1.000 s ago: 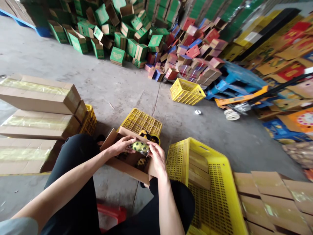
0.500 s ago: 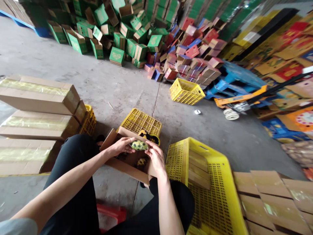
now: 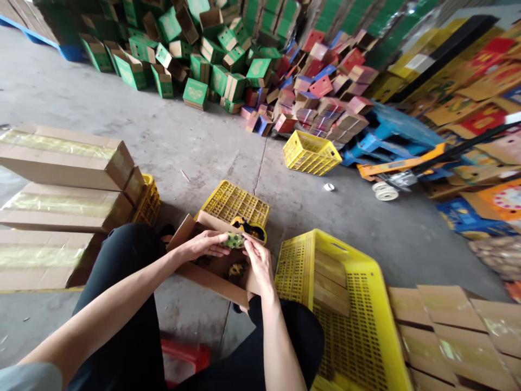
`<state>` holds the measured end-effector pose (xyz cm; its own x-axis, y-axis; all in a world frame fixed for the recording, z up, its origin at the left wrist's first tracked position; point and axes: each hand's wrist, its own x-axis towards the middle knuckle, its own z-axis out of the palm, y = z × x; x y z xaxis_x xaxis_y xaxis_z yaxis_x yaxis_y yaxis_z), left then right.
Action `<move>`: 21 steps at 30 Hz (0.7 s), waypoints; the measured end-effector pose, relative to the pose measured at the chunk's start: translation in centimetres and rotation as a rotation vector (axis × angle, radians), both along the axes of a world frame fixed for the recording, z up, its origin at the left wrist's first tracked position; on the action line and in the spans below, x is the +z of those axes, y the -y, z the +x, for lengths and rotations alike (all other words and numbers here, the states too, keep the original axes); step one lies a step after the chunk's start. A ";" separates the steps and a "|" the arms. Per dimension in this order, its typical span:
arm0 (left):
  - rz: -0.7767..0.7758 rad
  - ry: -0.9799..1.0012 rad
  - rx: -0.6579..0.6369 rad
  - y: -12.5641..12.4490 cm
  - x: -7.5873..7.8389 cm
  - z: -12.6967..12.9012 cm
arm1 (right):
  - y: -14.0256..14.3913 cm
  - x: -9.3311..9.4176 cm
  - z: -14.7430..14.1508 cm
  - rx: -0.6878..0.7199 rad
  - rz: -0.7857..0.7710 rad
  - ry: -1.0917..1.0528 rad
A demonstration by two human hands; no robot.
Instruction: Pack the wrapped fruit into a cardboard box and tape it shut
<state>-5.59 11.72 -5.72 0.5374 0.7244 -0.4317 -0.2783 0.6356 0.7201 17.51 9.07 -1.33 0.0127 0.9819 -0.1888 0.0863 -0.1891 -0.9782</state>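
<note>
Between my two hands is a small green bundle (image 3: pixel 233 240) with dark spots; its exact kind I cannot make out. My left hand (image 3: pixel 207 244) grips its left end, thumb on top and fingers underneath. At the other end, my right hand (image 3: pixel 259 259) pinches it with the fingertips. Both hands are above an open cardboard box (image 3: pixel 217 283) between my knees. Inside lies a yellow-and-black thing (image 3: pixel 236 270), partly in shadow. A yellow-rimmed dark container (image 3: pixel 258 232) sits just beyond the box's far wall, on an upturned yellow crate (image 3: pixel 238 202).
At my right stands a large yellow crate (image 3: pixel 366 304) with cardboard inside, beside taped boxes (image 3: pixel 459 331). More taped cartons (image 3: pixel 61 206) are stacked left. Farther off are a small yellow crate (image 3: pixel 312 153), a pallet jack (image 3: pixel 401 169) and heaped green boxes (image 3: pixel 195 93).
The green bundle has turned and shifted slightly right and up. My left hand has moved right along it, covering more of its left end.
</note>
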 end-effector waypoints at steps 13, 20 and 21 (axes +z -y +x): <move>0.193 -0.135 0.061 0.1 -1.2 -0.1 | 0.0 -1.3 0.1 -0.025 -0.031 0.041; 0.293 -0.128 0.060 -0.3 0.4 -0.4 | -0.1 -1.0 -0.2 0.033 -0.074 0.056; 0.271 -0.106 0.055 -0.2 0.4 -0.4 | -0.1 -0.9 -0.3 0.041 -0.079 0.051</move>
